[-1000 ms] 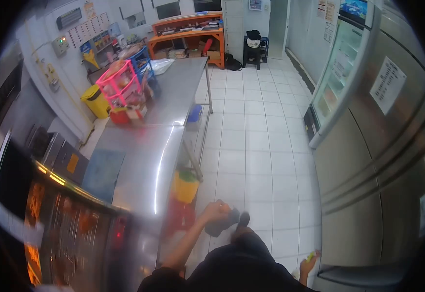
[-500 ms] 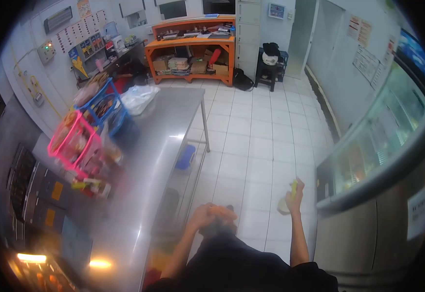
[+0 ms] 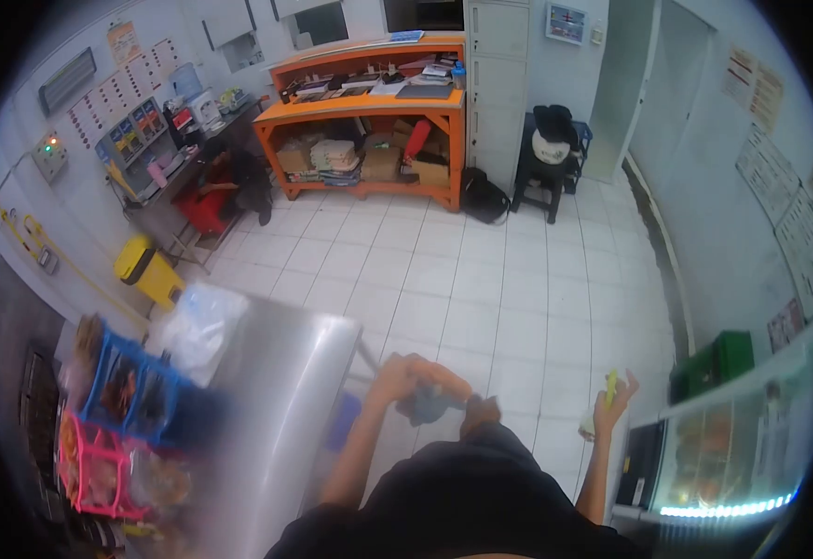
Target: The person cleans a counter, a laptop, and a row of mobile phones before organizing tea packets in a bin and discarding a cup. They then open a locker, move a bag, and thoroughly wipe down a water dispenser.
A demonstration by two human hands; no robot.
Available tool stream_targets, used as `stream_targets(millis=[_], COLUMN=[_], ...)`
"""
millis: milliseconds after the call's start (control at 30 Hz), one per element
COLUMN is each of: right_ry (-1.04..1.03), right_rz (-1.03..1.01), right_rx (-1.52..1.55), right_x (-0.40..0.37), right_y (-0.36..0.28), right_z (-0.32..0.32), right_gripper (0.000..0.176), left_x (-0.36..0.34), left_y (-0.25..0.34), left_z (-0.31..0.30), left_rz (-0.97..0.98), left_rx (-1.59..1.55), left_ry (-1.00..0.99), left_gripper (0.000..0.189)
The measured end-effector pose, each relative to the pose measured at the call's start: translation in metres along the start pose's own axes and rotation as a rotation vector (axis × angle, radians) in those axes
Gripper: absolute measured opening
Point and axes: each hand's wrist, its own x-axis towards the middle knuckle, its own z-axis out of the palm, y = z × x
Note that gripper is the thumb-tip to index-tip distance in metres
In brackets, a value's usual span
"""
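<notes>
My left hand point(image 3: 395, 380) is closed around a bunched orange cloth point(image 3: 445, 379), and a grey-blue cloth point(image 3: 423, 406) hangs beneath it. It is beside the right edge of the steel table point(image 3: 285, 373). Out to the right, my right hand point(image 3: 617, 406) grips a spray bottle by its neck. The bottle's yellow-green trigger head point(image 3: 610, 386) shows above the fingers, and part of the pale body point(image 3: 587, 429) shows below. Most of the bottle is hidden by the hand.
Blue point(image 3: 136, 391) and pink baskets point(image 3: 97, 466) and a white plastic bag point(image 3: 203, 326) sit on the table. A glass display fridge point(image 3: 732, 438) stands right. Ahead are an orange shelf point(image 3: 360, 110), a yellow bin point(image 3: 148, 272) and a seated person point(image 3: 225, 182).
My view has moved forward past the table toward the orange shelf. The baskets have slid lower and left in view. Both hands keep hold of the cloths and bottle.
</notes>
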Motion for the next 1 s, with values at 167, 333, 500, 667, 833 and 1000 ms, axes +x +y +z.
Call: stream_targets(millis=[167, 333, 500, 667, 833, 1000], right_ry=[-0.12, -0.357, -0.339, -0.261, -0.129, 0.074], right_rz=[-0.261, -0.192, -0.239, -0.149, -0.089, -0.319], right_rx=[-0.107, 0.214, 0.397, 0.196, 0.252, -0.06], right_x=[0.219, 0.393, 0.516, 0.63, 0.74, 0.836], right_y=[0.009, -0.046, -0.084, -0.095, -0.059, -0.032], right_z=[0.199, 0.437, 0.628, 0.745, 0.858, 0.976], right_gripper=[0.071, 0.062, 0.058, 0.06, 0.058, 0.059], left_x=[0.154, 0.289, 0.448, 0.607, 0.753, 0.883], left_y=[-0.019, -0.063, -0.166, -0.208, -0.299, -0.375], left_z=[-0.078, -0.156, -0.238, -0.356, -0.478, -0.579], left_rz=[-0.142, -0.247, -0.304, -0.246, -0.349, -0.237], left_rx=[-0.148, -0.168, 0.024, 0.093, -0.142, -0.297], left_ry=[0.149, 0.367, 0.477, 0.548, 0.851, 0.973], left_gripper=[0.046, 0.054, 0.052, 0.049, 0.038, 0.042])
